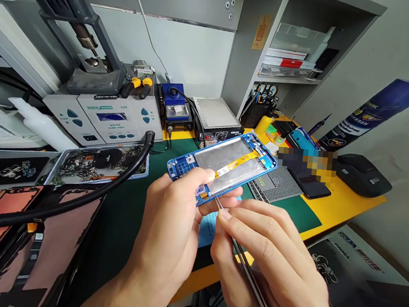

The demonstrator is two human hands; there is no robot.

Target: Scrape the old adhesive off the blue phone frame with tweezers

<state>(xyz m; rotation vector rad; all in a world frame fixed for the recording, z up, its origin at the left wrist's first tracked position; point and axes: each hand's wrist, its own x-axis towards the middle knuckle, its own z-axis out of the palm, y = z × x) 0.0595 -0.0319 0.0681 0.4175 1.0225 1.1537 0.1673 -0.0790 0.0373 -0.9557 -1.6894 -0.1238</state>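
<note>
My left hand point(174, 218) grips an opened blue phone frame point(239, 149), thumb on top near one end and fingers beneath. The frame is tilted above the bench, its inner side facing up. A yellow flex cable point(237, 164) runs along the bare metal inside it. In my right hand point(270, 251) is a pair of metal tweezers point(247, 268), pinched between thumb and fingers. The tweezer tips meet the frame's near long edge, or lie very close to it; I cannot tell whether they touch. Part of the frame is covered by my left thumb.
A hot air station point(108, 120) and a black hose point(115, 183) occupy the left, beside trays of phone parts point(98, 165). Behind the hands sits a flat grey heating plate point(217, 113). A dark phone point(307, 175) and a tall spray can point(370, 116) stand right.
</note>
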